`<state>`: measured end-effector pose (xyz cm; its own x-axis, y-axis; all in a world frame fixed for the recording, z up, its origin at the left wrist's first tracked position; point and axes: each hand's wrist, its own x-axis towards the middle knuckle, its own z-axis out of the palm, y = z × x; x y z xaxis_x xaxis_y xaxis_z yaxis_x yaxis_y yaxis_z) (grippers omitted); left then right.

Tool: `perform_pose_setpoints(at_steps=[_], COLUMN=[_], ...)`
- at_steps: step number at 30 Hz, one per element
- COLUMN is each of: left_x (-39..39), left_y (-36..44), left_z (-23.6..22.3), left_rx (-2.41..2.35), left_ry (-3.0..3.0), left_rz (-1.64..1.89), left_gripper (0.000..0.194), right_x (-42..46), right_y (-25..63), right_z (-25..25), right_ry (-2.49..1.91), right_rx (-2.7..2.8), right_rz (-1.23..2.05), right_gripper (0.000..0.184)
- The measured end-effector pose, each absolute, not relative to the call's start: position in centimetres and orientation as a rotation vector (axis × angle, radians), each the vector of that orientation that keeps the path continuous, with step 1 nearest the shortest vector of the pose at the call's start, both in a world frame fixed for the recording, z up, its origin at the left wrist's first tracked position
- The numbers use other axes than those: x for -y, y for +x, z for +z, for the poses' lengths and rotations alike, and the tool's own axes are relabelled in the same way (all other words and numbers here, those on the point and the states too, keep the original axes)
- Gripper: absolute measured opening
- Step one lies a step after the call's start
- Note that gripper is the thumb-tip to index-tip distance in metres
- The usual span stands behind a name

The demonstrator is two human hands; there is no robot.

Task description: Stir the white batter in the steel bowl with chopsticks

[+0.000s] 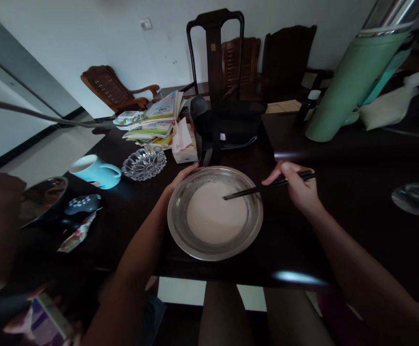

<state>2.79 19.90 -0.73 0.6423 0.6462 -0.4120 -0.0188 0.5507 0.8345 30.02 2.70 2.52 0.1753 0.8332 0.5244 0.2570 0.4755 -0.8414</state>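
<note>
The person's forearms (357, 259) come in nearest the camera, and between them a wide stainless-steel bowl (212, 253) sits upright on the dark tabletop (277, 257), close to its near edge. A smooth, pale mixture (214, 221) covers the bottom; it looks runny, like thin batter, so it would probably slosh if the bowl were tilted. The right hand (301, 190) is closed around black chopsticks (248, 191), slanting down to the left, their tips at the mixture. They look light and stiff, best pinched toward the upper end, where the fingers are, though wet tips could be slippery. The left hand (184, 176) lies against the bowl's far-left side, partly hidden by it, so whether it clasps the rim or only braces it I cannot tell. The bowl seems rigid and hard to break, moderately heavy with its load; its flared rim offers the surest hold, one hand on each side. Beyond the left hand stand a tissue pack (185, 149) and a cut-glass dish (144, 165), with a light-blue mug (95, 174) farther left
</note>
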Motion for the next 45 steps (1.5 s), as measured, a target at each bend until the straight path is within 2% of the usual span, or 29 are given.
perform_pose_setpoints(at_steps=[3,6,11,14,19,24,27,30,34,37,40,43,45], left_x=[-19.9,-20.0,-20.4,-20.3,-20.0,-19.6,-19.2,-19.0,-19.2,-19.4,-19.4,-19.4,-19.5], left_y=[2.7,2.3,2.0,2.1,2.3,2.5,2.5,2.6,2.6,2.5,2.5,2.5,2.5], left_z=[-0.8,-1.0,-1.3,-1.2,-0.9,-0.3,0.0,0.2,0.0,-0.2,-0.1,-0.2,-0.4], left_rx=[-0.714,-0.707,-0.726,-0.702,-0.723,-0.773,-0.774,-0.751,-0.761,-0.786,-0.781,-0.722,-0.688], left_ry=[0.892,0.889,0.903,0.905,0.926,0.951,0.964,0.962,0.957,0.957,0.968,0.978,0.971], left_rz=[0.464,0.446,0.406,0.423,0.428,0.47,0.462,0.458,0.442,0.445,0.429,0.425,0.431], left_gripper=[0.046,0.041,0.037,0.039,0.035,0.025,0.023,0.025,0.031,0.035,0.033,0.031,0.032], right_x=[-2.7,-2.4,-2.4,-2.5,-2.5,-2.5,-2.5,-2.6,-2.4,-2.3,-2.3,-2.4,-2.5], right_y=[30.2,29.4,28.7,29.9,30.5,28.6,28.8,30.0,30.4,29.4,28.5,28.7,29.4], right_z=[2.4,2.4,2.8,2.7,2.6,2.5,2.5,2.7,2.8,2.7,2.7,2.7,2.7], right_ry=[-0.93,-0.943,-1.054,-1.103,-0.978,-0.999,-1.067,-1.099,-0.991,-0.997,-1.029,-1.072,-1.104], right_rx=[1.366,1.58,1.719,1.552,1.509,1.796,1.726,1.511,1.402,1.588,1.763,1.736,1.622], right_rz=[0.683,0.789,0.631,0.549,0.676,0.672,0.555,0.538,0.709,0.775,0.689,0.572,0.545], right_gripper=[0.047,0.04,0.03,0.035,0.045,0.026,0.025,0.036,0.043,0.038,0.03,0.026,0.03])
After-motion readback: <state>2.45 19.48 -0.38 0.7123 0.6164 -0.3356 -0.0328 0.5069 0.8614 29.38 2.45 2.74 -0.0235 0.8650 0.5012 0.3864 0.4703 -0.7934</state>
